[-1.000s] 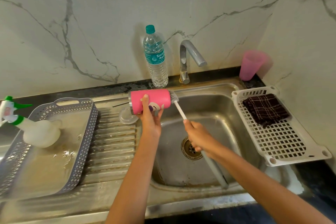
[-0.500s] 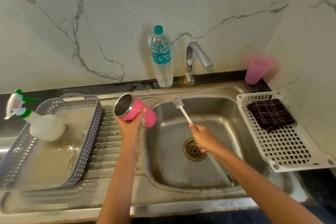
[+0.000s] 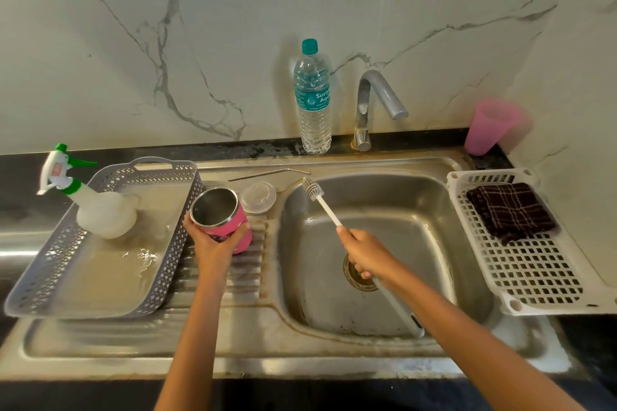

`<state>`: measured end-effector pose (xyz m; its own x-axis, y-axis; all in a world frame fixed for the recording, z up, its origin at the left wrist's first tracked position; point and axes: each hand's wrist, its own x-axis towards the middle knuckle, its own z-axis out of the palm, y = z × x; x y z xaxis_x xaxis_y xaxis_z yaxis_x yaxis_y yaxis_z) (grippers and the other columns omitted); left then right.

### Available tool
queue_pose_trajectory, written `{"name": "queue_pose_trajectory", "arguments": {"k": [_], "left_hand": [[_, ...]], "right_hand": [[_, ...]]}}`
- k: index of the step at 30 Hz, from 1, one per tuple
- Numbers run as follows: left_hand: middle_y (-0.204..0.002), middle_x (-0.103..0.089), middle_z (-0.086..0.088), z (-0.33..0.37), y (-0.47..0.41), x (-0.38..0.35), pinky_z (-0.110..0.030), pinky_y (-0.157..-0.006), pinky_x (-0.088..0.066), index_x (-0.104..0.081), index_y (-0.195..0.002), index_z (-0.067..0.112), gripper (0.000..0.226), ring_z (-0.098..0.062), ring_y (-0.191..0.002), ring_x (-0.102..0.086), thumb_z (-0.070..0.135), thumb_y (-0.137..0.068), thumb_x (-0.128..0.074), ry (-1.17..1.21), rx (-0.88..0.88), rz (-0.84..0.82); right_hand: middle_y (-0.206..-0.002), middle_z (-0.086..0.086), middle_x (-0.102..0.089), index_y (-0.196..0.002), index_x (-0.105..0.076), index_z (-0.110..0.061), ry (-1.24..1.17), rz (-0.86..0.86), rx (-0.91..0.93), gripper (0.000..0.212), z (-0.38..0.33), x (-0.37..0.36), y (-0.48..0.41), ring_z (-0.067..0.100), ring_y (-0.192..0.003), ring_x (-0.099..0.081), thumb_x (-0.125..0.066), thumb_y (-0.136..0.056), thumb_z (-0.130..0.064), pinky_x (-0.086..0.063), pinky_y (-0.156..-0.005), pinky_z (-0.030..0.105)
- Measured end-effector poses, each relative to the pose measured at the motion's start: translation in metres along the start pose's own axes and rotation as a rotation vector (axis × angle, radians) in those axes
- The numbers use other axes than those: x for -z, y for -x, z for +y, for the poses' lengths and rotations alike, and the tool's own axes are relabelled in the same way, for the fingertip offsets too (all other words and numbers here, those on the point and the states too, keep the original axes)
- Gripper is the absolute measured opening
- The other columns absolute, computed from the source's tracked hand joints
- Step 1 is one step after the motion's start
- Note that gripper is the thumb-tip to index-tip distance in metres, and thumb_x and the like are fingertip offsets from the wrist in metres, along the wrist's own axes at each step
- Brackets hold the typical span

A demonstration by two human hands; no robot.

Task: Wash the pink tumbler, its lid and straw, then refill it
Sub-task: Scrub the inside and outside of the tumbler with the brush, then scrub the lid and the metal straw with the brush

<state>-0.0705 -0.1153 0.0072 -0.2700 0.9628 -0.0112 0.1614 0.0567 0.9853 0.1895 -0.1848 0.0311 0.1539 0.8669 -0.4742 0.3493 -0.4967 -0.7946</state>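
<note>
Right now your left hand (image 3: 213, 245) grips the pink tumbler (image 3: 230, 223) around its body, fingers and thumb curled about it. You hold it mouth-up and tilted at the ribbed drainboard (image 3: 233, 280), just beside the grey tray (image 3: 160, 277); whether its base touches is unclear. The clear lid (image 3: 258, 197) lies flat just behind the tumbler, with the metal straw (image 3: 267, 173) further back. Your right hand (image 3: 365, 252) is closed around the white bottle brush (image 3: 329, 210), its bristle head raised over the sink basin (image 3: 434, 210), apart from the tumbler. A water bottle (image 3: 314, 103) stands beside the tap (image 3: 370, 103).
</note>
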Motion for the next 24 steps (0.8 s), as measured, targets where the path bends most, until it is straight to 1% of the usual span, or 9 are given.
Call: {"name": "queue_pose_trajectory", "arguments": {"k": [5, 8, 11, 13, 14, 17, 20, 22, 24], "left_hand": [[-0.158, -0.021, -0.004, 0.003, 0.015, -0.001, -0.034, -0.115, -0.031, -0.002, -0.152, 0.031, 0.125, -0.014, -0.141, -0.031, 0.008, -0.065, -0.09, 0.0, -0.028, 0.07], [-0.159, -0.017, -0.001, 0.01, 0.054, -0.004, -0.042, -0.121, -0.022, -0.01, -0.152, 0.029, 0.109, -0.013, -0.145, -0.022, 0.026, -0.074, -0.085, -0.098, -0.096, 0.228], [-0.156, -0.021, -0.013, 0.006, 0.086, -0.013, -0.046, -0.12, -0.022, -0.022, -0.148, 0.016, 0.082, -0.026, -0.146, -0.02, 0.027, -0.085, -0.075, -0.301, -0.411, 0.251], [-0.153, -0.023, -0.019, -0.005, 0.091, -0.024, -0.045, -0.12, -0.024, -0.028, -0.143, 0.011, 0.071, -0.031, -0.146, -0.022, 0.02, -0.087, -0.071, -0.427, -0.62, 0.133], [-0.153, -0.024, -0.018, -0.007, 0.09, -0.031, -0.044, -0.119, -0.026, -0.031, -0.142, 0.011, 0.068, -0.031, -0.146, -0.023, 0.016, -0.087, -0.07, -0.445, -0.654, 0.06], [-0.153, -0.027, -0.015, -0.007, 0.074, -0.06, -0.043, -0.119, -0.028, -0.034, -0.143, 0.01, 0.061, -0.029, -0.146, -0.025, 0.015, -0.09, -0.064, -0.497, -0.673, -0.095], [-0.16, -0.019, -0.017, -0.004, 0.034, -0.088, -0.048, -0.12, -0.022, -0.029, -0.149, 0.003, 0.066, -0.032, -0.151, -0.009, 0.021, -0.094, -0.06, -0.658, -0.549, -0.169], [-0.162, -0.015, -0.019, -0.003, 0.0, -0.102, -0.052, -0.121, -0.018, -0.026, -0.151, -0.001, 0.072, -0.038, -0.15, -0.004, 0.027, -0.094, -0.06, -0.83, -0.468, -0.148], [-0.161, -0.015, -0.022, -0.002, -0.027, -0.113, -0.054, -0.12, -0.017, -0.022, -0.152, -0.002, 0.077, -0.044, -0.149, -0.007, 0.037, -0.095, -0.055, -1.042, -0.388, -0.077]], "right_hand": [[-0.057, -0.003, -0.036, -0.081, -0.041, -0.017, -0.022, -0.032, -0.007, 0.037, 0.001, 0.002, 0.004, 0.009, -0.04, -0.031, -0.036, -0.1, -0.049, -0.026, -0.036, 0.021], [-0.058, -0.004, -0.035, -0.084, -0.043, -0.016, -0.058, -0.033, -0.015, 0.036, 0.001, 0.004, 0.005, 0.008, -0.041, -0.03, -0.037, -0.1, -0.048, -0.025, -0.036, 0.02], [-0.059, -0.003, -0.036, -0.085, -0.045, -0.016, -0.071, -0.032, -0.029, 0.036, 0.003, 0.003, 0.004, 0.009, -0.043, -0.031, -0.037, -0.1, -0.049, -0.026, -0.037, 0.02], [-0.058, -0.004, -0.036, -0.085, -0.045, -0.016, -0.067, -0.035, -0.035, 0.037, 0.003, 0.002, 0.002, 0.008, -0.042, -0.031, -0.038, -0.1, -0.049, -0.026, -0.036, 0.02], [-0.058, -0.004, -0.037, -0.085, -0.045, -0.016, -0.066, -0.037, -0.035, 0.037, 0.004, 0.001, 0.001, 0.008, -0.042, -0.031, -0.038, -0.1, -0.049, -0.026, -0.036, 0.02], [-0.057, -0.004, -0.037, -0.082, -0.044, -0.016, -0.066, -0.039, -0.032, 0.037, 0.005, 0.001, 0.0, 0.008, -0.04, -0.031, -0.038, -0.1, -0.048, -0.026, -0.035, 0.02], [-0.055, -0.004, -0.038, -0.081, -0.046, -0.016, -0.092, -0.027, -0.059, 0.035, 0.01, 0.003, -0.001, 0.007, -0.037, -0.031, -0.039, -0.1, -0.045, -0.026, -0.036, 0.02], [-0.055, -0.004, -0.04, -0.083, -0.048, -0.016, -0.102, -0.013, -0.084, 0.034, 0.013, 0.005, -0.001, 0.006, -0.037, -0.032, -0.04, -0.1, -0.044, -0.028, -0.036, 0.02], [-0.057, -0.004, -0.042, -0.086, -0.05, -0.016, -0.089, -0.008, -0.099, 0.032, 0.016, 0.008, -0.002, 0.007, -0.039, -0.034, -0.04, -0.1, -0.044, -0.03, -0.038, 0.021]]}}
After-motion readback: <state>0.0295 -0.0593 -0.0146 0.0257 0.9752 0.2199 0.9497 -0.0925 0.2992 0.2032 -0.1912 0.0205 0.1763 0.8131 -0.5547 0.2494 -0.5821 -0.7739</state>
